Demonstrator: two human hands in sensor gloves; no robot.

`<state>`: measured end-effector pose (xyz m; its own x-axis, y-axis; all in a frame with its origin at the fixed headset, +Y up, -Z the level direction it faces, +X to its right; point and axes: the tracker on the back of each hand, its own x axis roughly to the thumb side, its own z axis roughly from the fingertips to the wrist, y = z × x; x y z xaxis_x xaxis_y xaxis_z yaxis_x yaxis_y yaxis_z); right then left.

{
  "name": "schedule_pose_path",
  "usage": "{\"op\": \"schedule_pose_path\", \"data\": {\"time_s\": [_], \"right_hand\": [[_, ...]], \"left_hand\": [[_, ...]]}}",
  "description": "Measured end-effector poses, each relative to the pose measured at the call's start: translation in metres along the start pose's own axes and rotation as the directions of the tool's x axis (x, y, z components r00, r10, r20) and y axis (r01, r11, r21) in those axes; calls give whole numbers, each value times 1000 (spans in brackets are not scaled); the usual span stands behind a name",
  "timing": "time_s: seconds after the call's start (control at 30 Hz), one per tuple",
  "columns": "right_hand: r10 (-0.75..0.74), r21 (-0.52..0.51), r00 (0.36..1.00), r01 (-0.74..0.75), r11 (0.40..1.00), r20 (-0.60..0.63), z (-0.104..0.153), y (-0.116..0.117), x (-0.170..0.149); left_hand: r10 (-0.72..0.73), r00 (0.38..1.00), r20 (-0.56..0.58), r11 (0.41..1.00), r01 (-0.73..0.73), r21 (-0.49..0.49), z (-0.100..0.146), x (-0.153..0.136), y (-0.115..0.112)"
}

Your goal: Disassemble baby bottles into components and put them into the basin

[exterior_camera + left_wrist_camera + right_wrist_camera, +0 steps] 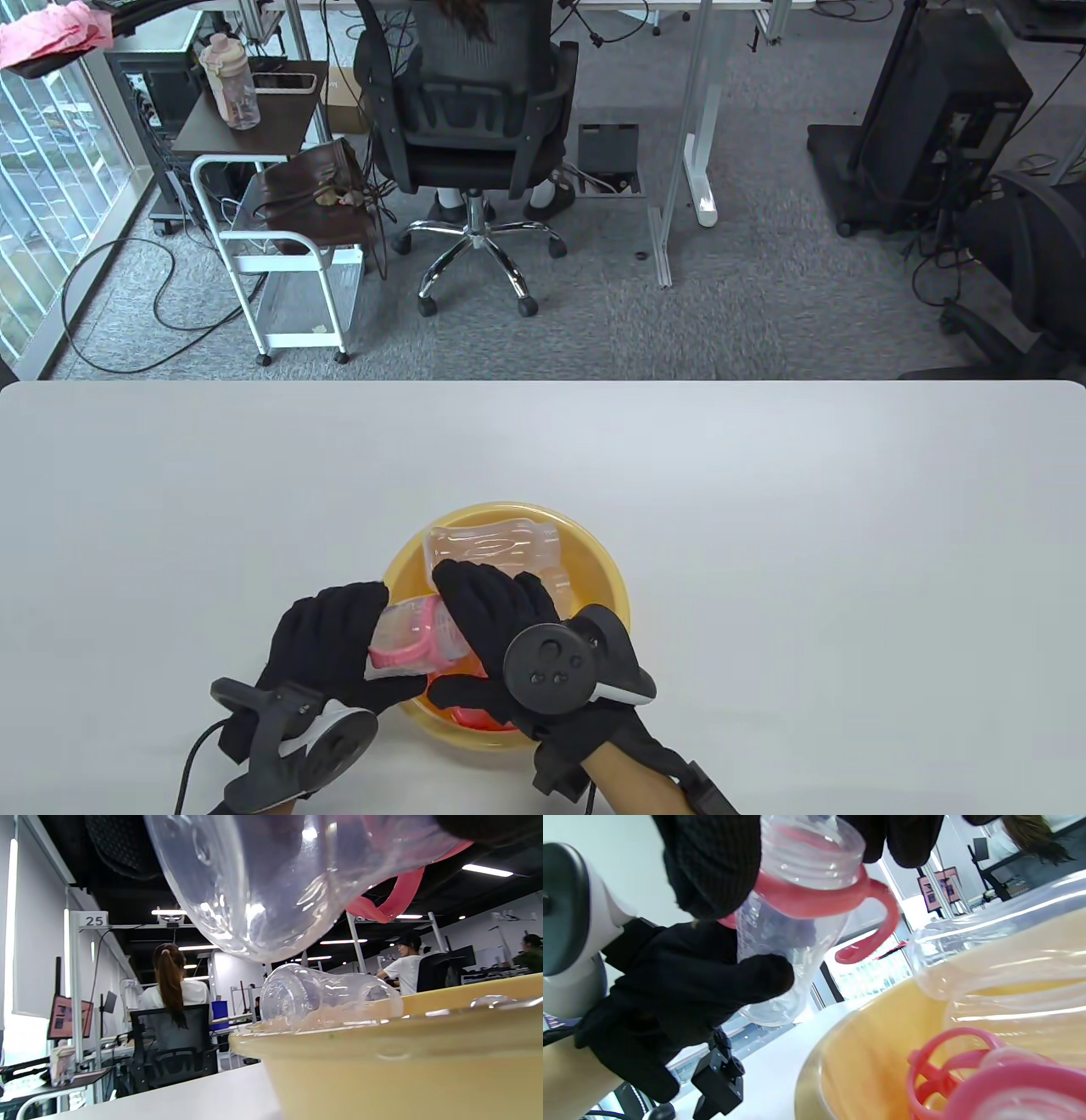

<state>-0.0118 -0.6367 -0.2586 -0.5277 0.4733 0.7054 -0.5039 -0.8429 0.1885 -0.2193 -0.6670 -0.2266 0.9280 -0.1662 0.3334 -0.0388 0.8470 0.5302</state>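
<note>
A clear baby bottle (405, 630) with a pink handle ring (814, 902) lies sideways over the left rim of the yellow basin (509, 512). My left hand (335, 641) grips its body from the left, its fingers (691, 993) wrapped round the clear wall. My right hand (496, 615) holds the neck end, with fingertips (712, 861) on the ring beside the open threaded mouth (812, 851); no cap or teat shows on it. The bottle's base (254, 887) hangs over the basin's edge (403, 1060). Inside the basin lie clear bottle bodies (492, 548) and pink parts (967, 1077).
The white table (764, 509) spreads on all sides of the basin, its far edge level with the middle of the table view. Beyond it stand an office chair (475, 127) with a seated person, a white cart (288, 255) and desk legs.
</note>
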Motion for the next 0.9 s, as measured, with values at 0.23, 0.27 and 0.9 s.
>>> {"op": "schedule_pose_path", "data": {"time_s": [0.23, 0.27, 0.9], "right_hand": [[4, -13, 1000, -4, 1000, 7, 1, -3, 2], [10, -17, 1000, -10, 1000, 10, 1, -3, 1], [256, 129, 953, -237, 963, -160, -1, 2, -9]], "left_hand": [[-14, 1000, 10, 1000, 14, 4, 0, 3, 1], [-19, 1000, 7, 1000, 19, 3, 0, 2, 1], [-104, 975, -198, 994, 105, -4, 2, -37, -7]]}}
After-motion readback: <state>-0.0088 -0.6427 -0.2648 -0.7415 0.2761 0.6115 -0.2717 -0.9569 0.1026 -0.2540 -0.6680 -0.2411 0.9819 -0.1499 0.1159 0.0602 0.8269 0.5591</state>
